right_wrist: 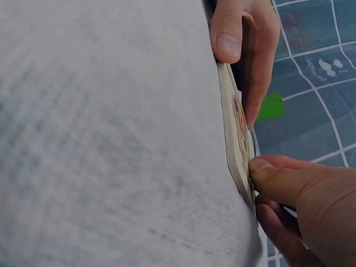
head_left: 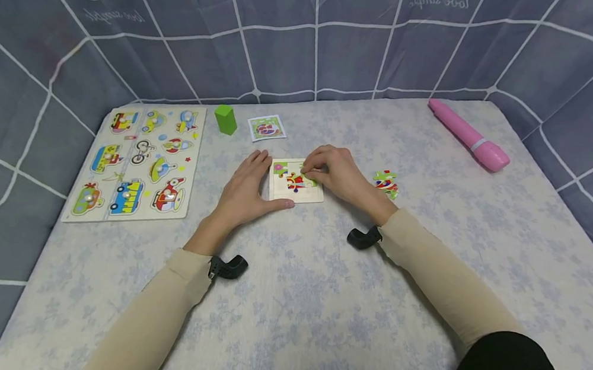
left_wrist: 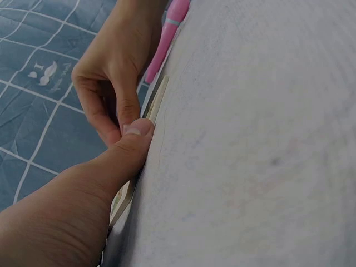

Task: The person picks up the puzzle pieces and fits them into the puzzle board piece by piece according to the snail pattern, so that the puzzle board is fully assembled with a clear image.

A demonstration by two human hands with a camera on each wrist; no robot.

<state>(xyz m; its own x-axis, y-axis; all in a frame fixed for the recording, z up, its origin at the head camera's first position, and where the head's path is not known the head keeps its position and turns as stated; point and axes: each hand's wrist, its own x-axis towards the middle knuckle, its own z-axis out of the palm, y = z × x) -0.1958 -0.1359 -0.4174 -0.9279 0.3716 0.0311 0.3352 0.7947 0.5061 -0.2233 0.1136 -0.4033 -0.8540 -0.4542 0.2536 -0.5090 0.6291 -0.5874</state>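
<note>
A small square wooden jigsaw tray (head_left: 312, 195) lies flat on the table, with a few coloured puzzle pieces (head_left: 295, 180) inside. My left hand (head_left: 243, 193) is spread at its left side, fairly straight fingers by the far left corner and thumb (left_wrist: 125, 150) on the near edge. Above the tray's right part, my right hand (head_left: 339, 172) pinches a small puzzle piece (head_left: 311, 180) with green on it between thumb and fingertips. The fingers hide most of that piece. In the right wrist view, the right fingertips meet at the tray's (right_wrist: 235, 139) right end.
Loose puzzle pieces (head_left: 385, 183) lie by the right wrist. Behind the tray are a picture card (head_left: 266, 128) and a green block (head_left: 225, 120). A vehicle knob-puzzle board (head_left: 134, 165) lies left; a pink wand-shaped thing (head_left: 469, 135) lies right. A grey grid curtain (head_left: 284, 55) borders the table.
</note>
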